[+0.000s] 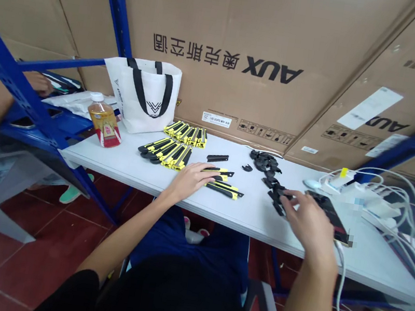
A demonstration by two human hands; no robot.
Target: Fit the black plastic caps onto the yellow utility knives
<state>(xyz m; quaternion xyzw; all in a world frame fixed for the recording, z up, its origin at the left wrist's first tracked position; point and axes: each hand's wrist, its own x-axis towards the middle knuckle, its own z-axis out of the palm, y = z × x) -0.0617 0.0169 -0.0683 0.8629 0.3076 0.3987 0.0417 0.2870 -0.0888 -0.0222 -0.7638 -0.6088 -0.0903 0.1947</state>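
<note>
The person sits at a white table (246, 211) on which utility knives are being put together. The left hand (188, 177) lies flat, fingers together and slightly spread at the tips, resting on the yellow-and-black knife bodies (224, 184) lying just in front of the person; it presses on them rather than clamps them. The right hand (309, 221) reaches into a scatter of small black parts (275, 187), fingertips drawn together over one piece (whether it is actually pinched cannot be told). As to progress: two groups of finished-looking knives (170, 152) lie in rows farther back on the table, one row (187, 132) just before the white tote bag (144, 94), so a good share of the work appears done; a further heap of black parts (265, 160) and the loose bodies near the hands suggest several units remain. Each knife body is long, slim and flat, yellow with black edging. A bottle (105, 121) stands at the left; a phone (330, 214) and white cables (384, 204) lie at the right.
</note>
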